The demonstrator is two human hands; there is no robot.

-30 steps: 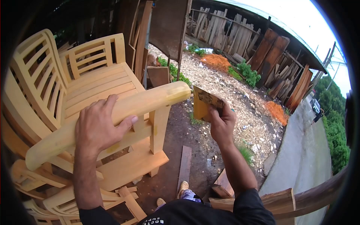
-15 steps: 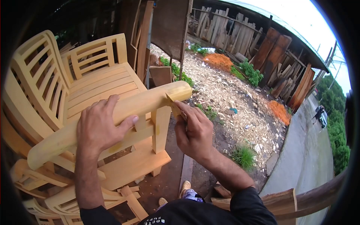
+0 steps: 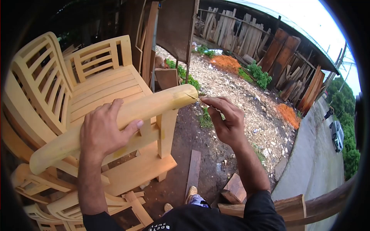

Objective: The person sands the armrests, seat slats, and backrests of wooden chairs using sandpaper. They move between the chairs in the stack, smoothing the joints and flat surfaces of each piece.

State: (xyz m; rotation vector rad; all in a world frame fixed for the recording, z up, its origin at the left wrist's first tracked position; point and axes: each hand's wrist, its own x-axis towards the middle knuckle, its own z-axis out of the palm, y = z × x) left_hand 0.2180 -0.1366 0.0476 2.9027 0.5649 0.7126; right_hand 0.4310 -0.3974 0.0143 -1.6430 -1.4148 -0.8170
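Note:
A pale wooden bench (image 3: 104, 90) with slatted back and seat stands at the left. My left hand (image 3: 106, 129) rests on its near rounded armrest (image 3: 154, 104), fingers spread over the top and thumb along the side. Just off the armrest's far end, my right hand (image 3: 225, 117) pinches a small, thin piece (image 3: 195, 97), whose pointed tip lies against the yellowish end of the wood. What the piece is made of is too small to tell.
More slatted wooden parts (image 3: 84, 206) lie low at the left. A plank (image 3: 193, 169) is on the ground, and cut wood (image 3: 235, 188) sits at the lower right. Beyond are wood chips, leaning boards (image 3: 277, 50), and a road with a car (image 3: 336, 135) and a person.
My right hand has moved right along the armrest to its end, and the thin piece now shows at its fingertips. My left hand stays in place. The car has come closer on the road.

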